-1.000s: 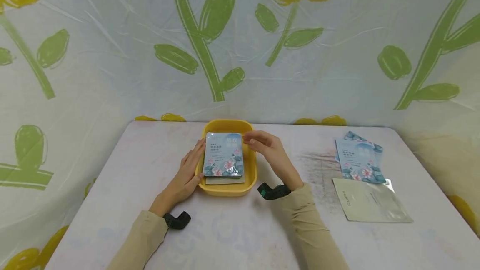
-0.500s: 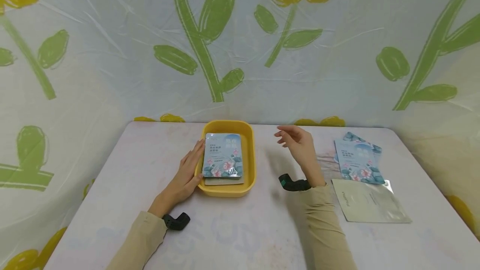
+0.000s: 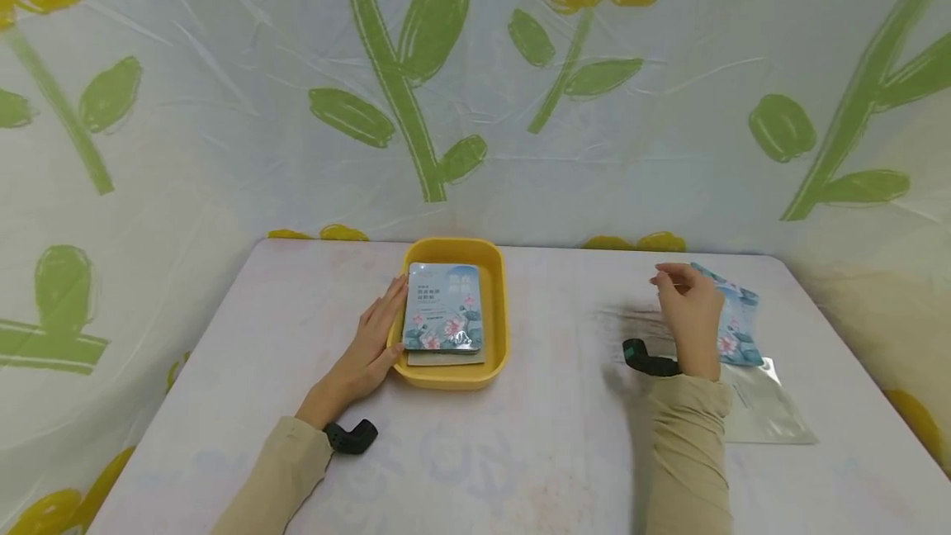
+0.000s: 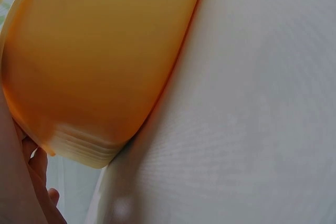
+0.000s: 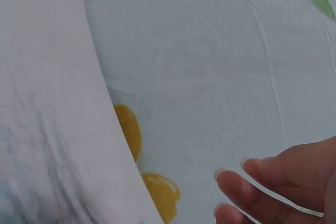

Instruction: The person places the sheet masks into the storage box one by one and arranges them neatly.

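Observation:
A yellow plastic tray [image 3: 449, 381] stands at mid-table in the head view. My left hand [image 3: 371, 345] lies along its left side, fingers straight against the rim; the left wrist view shows the tray's outer wall [image 4: 105, 61] close up, fingertips at its edge. Inside, a blue lotus-print face mask packet [image 3: 443, 304] lies over a beige packet [image 3: 446, 359]. To the right, my right hand [image 3: 691, 312] hovers with nothing in it, bent fingers relaxed and apart in the right wrist view. It partly covers blue face mask packets [image 3: 741, 324] and a beige one [image 3: 768, 411].
The pale table [image 3: 565, 452] has dark smudges beside the right-hand packets. Behind it hangs a white cloth [image 3: 669, 147] with yellow flowers and green leaves. Each wrist wears a black camera, the right one [image 3: 650, 360] low over the table.
My right hand has moved away from the tray's right rim, across to the packets on the right. My left hand, the tray and its packets look unmoved.

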The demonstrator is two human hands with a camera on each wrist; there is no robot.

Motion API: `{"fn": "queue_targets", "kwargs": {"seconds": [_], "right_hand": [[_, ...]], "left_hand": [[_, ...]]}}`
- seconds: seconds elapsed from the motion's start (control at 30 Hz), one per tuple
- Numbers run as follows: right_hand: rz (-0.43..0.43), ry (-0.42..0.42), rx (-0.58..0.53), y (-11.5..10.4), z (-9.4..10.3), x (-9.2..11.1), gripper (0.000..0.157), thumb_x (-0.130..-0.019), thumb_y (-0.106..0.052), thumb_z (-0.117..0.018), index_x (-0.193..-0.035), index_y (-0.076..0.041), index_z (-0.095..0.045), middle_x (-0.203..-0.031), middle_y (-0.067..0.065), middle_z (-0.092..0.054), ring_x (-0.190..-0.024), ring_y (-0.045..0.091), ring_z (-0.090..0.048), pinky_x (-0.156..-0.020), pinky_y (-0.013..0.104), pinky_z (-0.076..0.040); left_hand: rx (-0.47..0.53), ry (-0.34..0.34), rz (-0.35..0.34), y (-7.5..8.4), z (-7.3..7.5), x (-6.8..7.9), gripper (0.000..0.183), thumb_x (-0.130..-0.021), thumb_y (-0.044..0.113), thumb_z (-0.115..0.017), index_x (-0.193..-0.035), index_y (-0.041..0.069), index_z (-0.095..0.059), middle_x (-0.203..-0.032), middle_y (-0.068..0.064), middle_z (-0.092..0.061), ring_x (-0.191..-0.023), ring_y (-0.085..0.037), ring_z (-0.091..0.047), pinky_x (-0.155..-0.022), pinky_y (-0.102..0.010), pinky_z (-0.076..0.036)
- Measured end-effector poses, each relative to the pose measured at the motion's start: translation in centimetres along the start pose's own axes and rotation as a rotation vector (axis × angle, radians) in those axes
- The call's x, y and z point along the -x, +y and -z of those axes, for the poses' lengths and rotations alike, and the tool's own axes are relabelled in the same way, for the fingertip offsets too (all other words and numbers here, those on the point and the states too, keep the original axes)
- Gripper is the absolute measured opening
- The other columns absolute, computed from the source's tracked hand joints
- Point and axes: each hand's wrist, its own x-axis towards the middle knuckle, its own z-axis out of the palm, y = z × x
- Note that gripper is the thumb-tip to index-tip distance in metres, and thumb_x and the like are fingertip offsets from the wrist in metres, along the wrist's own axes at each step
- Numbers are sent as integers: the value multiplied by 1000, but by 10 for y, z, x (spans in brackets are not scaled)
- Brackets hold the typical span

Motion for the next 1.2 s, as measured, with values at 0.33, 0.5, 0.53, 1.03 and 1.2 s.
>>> {"fn": "queue_targets", "kwargs": {"seconds": [0.33,0.5,0.53,1.03,1.2], "right_hand": [[-225,213,-8,51,33,-2,35,-92,-16,-57,-120,1,-69,-104,2,-65,-88,4,-54,-78,20,-39],[-325,145,-30,66,41,1,51,-92,-18,-55,-139,3,-54,-146,26,-41,-135,37,-33,-111,48,-28],[-358,111,-25,69,43,1,56,-93,-20,-55,-143,2,-48,-150,28,-35,-139,41,-26,-113,54,-24],[-425,-34,203,94,29,6,88,-84,-30,-75,-148,10,-30,-151,38,-15,-139,52,-12,-113,62,-8],[-425,-10,191,90,28,6,85,-83,-27,-77,-148,8,-35,-151,37,-16,-138,52,-16,-112,61,-13]], "left_hand": [[-15,11,0,-3,-1,3,74,-91,19,-40,-158,0,-14,-166,-13,-8,-152,-29,-4,-114,-62,-6],[-13,11,-2,-2,0,2,74,-92,19,-40,-158,0,-14,-166,-13,-8,-152,-30,-4,-114,-62,-6],[-11,8,0,-2,-1,2,74,-91,20,-40,-158,0,-14,-166,-13,-8,-152,-29,-4,-115,-61,-6],[-13,5,-6,2,-2,-1,74,-90,17,-41,-157,-2,-15,-166,-14,-8,-152,-30,-5,-114,-62,-6],[-18,4,5,1,-3,0,74,-91,19,-41,-158,0,-14,-166,-11,-7,-152,-28,-4,-115,-60,-6]]}}
